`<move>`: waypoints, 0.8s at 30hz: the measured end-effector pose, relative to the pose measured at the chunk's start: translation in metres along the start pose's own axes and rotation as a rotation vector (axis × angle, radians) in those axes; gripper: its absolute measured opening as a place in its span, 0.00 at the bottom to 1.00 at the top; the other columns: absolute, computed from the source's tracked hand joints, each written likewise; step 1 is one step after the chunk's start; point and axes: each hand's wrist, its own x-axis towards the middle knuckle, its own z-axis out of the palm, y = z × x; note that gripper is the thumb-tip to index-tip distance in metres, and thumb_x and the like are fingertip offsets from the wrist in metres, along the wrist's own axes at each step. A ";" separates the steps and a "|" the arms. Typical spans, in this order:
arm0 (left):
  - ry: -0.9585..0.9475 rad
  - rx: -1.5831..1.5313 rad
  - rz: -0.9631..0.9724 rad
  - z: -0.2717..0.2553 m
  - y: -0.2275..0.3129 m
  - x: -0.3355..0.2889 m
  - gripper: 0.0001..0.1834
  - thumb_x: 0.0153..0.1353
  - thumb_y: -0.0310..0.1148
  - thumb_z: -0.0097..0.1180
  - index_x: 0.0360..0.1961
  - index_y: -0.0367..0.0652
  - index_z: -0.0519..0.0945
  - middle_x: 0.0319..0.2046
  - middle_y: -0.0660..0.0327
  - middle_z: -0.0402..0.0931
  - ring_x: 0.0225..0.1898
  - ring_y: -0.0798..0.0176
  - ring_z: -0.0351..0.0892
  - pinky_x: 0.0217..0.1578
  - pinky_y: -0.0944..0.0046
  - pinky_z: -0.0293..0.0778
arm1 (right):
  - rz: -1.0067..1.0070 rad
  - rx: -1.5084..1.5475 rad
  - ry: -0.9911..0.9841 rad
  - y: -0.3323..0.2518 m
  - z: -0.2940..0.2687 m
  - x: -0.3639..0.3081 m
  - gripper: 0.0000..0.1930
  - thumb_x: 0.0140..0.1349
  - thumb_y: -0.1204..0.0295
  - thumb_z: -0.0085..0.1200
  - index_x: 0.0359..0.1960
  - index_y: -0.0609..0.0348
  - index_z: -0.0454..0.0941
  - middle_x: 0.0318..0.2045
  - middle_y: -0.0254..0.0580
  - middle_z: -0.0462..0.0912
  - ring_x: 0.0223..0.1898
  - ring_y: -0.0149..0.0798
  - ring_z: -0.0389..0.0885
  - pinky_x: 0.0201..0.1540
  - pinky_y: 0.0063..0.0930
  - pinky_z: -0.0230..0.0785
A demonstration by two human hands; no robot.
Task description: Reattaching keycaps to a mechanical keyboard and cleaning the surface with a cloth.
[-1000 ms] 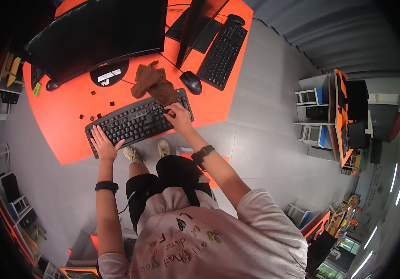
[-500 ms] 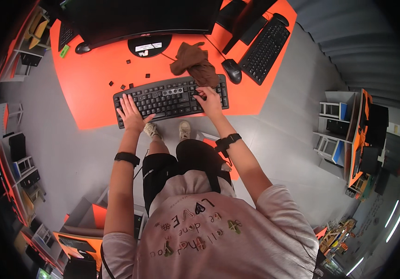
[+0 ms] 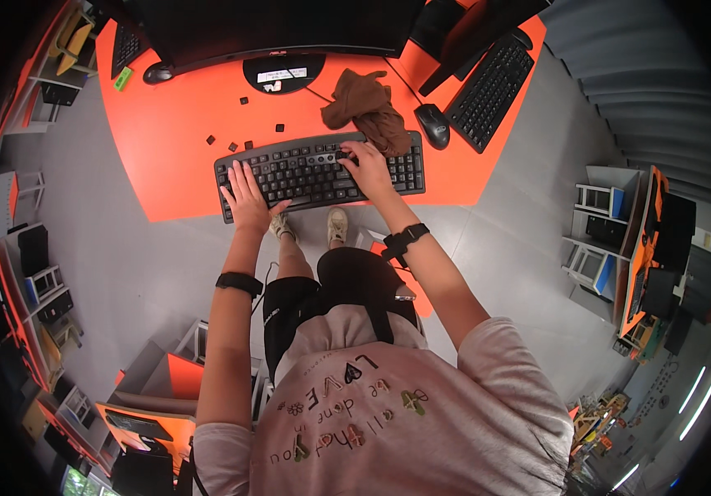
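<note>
A black keyboard lies along the near edge of the orange desk. My left hand rests flat on its left end with the fingers spread. Over the upper right part of the keys, my right hand is closed in a pinch. Between its fingertips shows a small black piece that looks like a keycap. Several loose black keycaps are scattered on the desk beyond the keyboard. A crumpled brown cloth lies just past my right hand, overlapping the keyboard's far edge.
Beyond the keyboard stands a black monitor on a round base. To the right are a black mouse and a second keyboard. Another mouse and a small green item sit at the far left.
My right hand has moved left and a little farther up over the keyboard, still pinching. My left hand stays flat on the left end. The whole view has shifted slightly.
</note>
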 end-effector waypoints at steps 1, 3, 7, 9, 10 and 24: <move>-0.032 0.011 -0.016 -0.002 0.002 0.001 0.67 0.40 0.72 0.52 0.66 0.29 0.39 0.68 0.43 0.36 0.69 0.44 0.36 0.62 0.38 0.42 | 0.001 -0.002 0.002 0.000 0.000 0.001 0.13 0.49 0.78 0.60 0.37 0.60 0.75 0.32 0.42 0.78 0.36 0.44 0.75 0.40 0.35 0.70; -0.040 0.010 -0.018 -0.004 0.007 0.003 0.67 0.40 0.72 0.52 0.66 0.29 0.39 0.68 0.43 0.36 0.69 0.44 0.36 0.62 0.38 0.42 | 0.026 0.015 0.029 0.002 -0.004 0.001 0.12 0.49 0.78 0.59 0.37 0.60 0.75 0.32 0.43 0.79 0.37 0.46 0.75 0.41 0.36 0.69; 0.035 -0.092 -0.001 -0.002 0.009 0.005 0.65 0.37 0.67 0.59 0.65 0.30 0.45 0.67 0.46 0.40 0.68 0.45 0.39 0.62 0.39 0.41 | -0.192 -0.176 0.016 0.016 -0.005 -0.002 0.11 0.50 0.78 0.55 0.37 0.59 0.76 0.34 0.44 0.78 0.41 0.49 0.74 0.45 0.39 0.68; 0.000 -0.046 -0.006 -0.003 -0.003 0.001 0.67 0.31 0.67 0.62 0.65 0.32 0.48 0.67 0.47 0.43 0.68 0.45 0.40 0.61 0.38 0.43 | -0.189 -0.198 -0.050 0.018 0.011 -0.006 0.10 0.51 0.78 0.51 0.37 0.58 0.77 0.38 0.45 0.76 0.43 0.49 0.73 0.47 0.39 0.68; 0.010 -0.004 -0.010 -0.002 -0.007 -0.002 0.68 0.31 0.65 0.64 0.65 0.32 0.46 0.67 0.47 0.43 0.68 0.46 0.40 0.61 0.38 0.42 | -0.185 -0.189 -0.037 0.010 0.014 -0.007 0.10 0.51 0.77 0.51 0.36 0.57 0.77 0.38 0.43 0.75 0.45 0.48 0.72 0.48 0.38 0.68; 0.062 -0.006 -0.009 0.000 0.006 0.001 0.67 0.36 0.65 0.61 0.66 0.31 0.43 0.68 0.46 0.39 0.69 0.47 0.40 0.62 0.41 0.46 | -0.088 0.001 0.016 0.004 0.005 0.000 0.10 0.46 0.81 0.56 0.33 0.62 0.77 0.32 0.43 0.74 0.39 0.48 0.71 0.44 0.37 0.67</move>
